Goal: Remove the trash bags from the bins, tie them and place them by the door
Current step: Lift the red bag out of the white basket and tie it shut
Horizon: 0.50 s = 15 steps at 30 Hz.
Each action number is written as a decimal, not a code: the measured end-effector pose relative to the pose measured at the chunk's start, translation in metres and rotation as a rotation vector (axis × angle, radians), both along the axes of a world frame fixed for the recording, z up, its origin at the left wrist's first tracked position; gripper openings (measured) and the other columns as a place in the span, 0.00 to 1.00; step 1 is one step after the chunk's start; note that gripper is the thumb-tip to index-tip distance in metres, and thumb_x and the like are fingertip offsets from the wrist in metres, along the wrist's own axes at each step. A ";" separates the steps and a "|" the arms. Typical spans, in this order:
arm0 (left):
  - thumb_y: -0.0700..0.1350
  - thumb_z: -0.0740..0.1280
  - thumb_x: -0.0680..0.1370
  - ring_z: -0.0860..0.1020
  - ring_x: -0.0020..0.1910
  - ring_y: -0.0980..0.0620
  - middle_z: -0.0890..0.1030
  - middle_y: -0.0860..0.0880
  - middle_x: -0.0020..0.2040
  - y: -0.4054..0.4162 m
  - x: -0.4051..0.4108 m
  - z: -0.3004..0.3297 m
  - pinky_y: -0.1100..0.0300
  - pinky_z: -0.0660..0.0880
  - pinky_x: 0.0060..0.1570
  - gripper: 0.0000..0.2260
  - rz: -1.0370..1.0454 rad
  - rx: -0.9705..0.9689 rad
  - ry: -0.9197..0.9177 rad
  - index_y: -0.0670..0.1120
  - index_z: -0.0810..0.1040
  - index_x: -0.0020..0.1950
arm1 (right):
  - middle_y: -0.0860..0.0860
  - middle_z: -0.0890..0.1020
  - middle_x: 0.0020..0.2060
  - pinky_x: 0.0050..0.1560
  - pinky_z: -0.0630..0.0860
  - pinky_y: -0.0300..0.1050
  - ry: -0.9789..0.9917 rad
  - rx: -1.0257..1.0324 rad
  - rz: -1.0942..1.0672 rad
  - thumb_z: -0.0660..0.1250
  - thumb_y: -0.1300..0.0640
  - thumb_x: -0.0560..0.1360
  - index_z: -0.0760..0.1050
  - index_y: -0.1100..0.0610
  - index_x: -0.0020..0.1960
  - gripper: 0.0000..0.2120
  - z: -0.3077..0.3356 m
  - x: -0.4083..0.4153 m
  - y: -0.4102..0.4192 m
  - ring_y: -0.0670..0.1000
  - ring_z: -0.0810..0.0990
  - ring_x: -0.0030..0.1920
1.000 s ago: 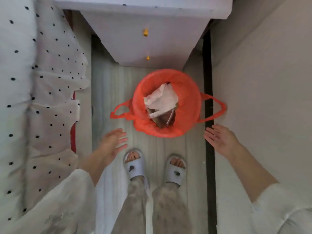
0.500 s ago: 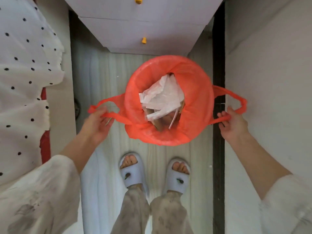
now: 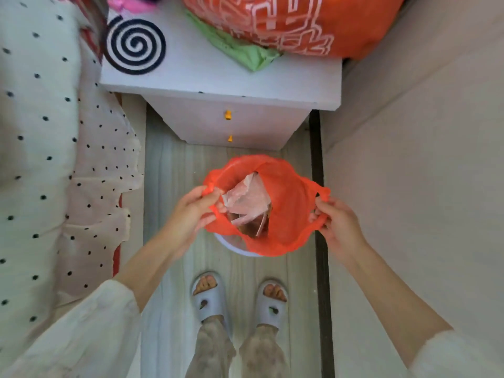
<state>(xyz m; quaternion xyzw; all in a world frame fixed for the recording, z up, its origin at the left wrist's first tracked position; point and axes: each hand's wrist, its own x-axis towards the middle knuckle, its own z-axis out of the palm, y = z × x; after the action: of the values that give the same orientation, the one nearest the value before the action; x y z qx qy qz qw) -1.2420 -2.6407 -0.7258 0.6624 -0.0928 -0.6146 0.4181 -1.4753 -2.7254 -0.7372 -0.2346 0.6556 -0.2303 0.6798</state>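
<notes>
An orange trash bag [image 3: 289,203] hangs between my hands above the floor, its mouth open with crumpled white paper [image 3: 246,200] and brown scraps inside. My left hand [image 3: 191,214] grips the bag's left handle and rim. My right hand [image 3: 336,222] grips the right handle, bunched in its fingers. Under the bag's near edge shows a pale rim of the bin [image 3: 234,248]; the remainder of the bin is hidden by the bag.
A white nightstand [image 3: 218,75] with orange knobs stands just beyond the bag, carrying a black spiral coil [image 3: 135,46], a green cloth and a big orange bag [image 3: 300,20]. A polka-dot bed cover [image 3: 41,159] runs along the left. A wall closes the right. My slippered feet [image 3: 237,298] stand on the wood floor.
My hands went from open beside the bin to gripping both handles, then drew them inward and up. The bag's rim has come off the bin and the view has risen.
</notes>
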 end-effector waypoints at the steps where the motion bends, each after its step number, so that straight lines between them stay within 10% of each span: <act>1: 0.42 0.62 0.77 0.78 0.40 0.53 0.78 0.53 0.30 -0.004 -0.001 0.007 0.58 0.71 0.52 0.06 -0.007 0.006 0.001 0.49 0.75 0.42 | 0.48 0.71 0.26 0.40 0.70 0.41 -0.014 -0.005 -0.014 0.61 0.63 0.76 0.70 0.55 0.37 0.10 0.008 0.003 -0.004 0.48 0.71 0.30; 10: 0.40 0.59 0.78 0.80 0.42 0.56 0.81 0.53 0.36 -0.031 0.001 0.074 0.68 0.75 0.45 0.06 0.040 -0.156 0.066 0.49 0.75 0.47 | 0.46 0.78 0.29 0.45 0.74 0.38 -0.009 -0.155 0.130 0.61 0.62 0.77 0.72 0.55 0.39 0.09 0.100 0.021 -0.036 0.45 0.78 0.34; 15: 0.42 0.60 0.78 0.79 0.49 0.56 0.81 0.49 0.46 -0.032 0.004 0.114 0.59 0.69 0.62 0.07 -0.071 -0.119 0.052 0.47 0.76 0.52 | 0.51 0.76 0.35 0.57 0.73 0.47 -0.005 -0.107 0.172 0.60 0.60 0.77 0.74 0.57 0.39 0.09 0.131 0.022 -0.026 0.49 0.75 0.42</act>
<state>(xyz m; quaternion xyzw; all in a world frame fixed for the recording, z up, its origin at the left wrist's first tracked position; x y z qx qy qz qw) -1.2381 -2.6729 -0.6121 0.6166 -0.1416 -0.6394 0.4370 -1.4530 -2.7519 -0.6065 -0.3257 0.6180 -0.2064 0.6851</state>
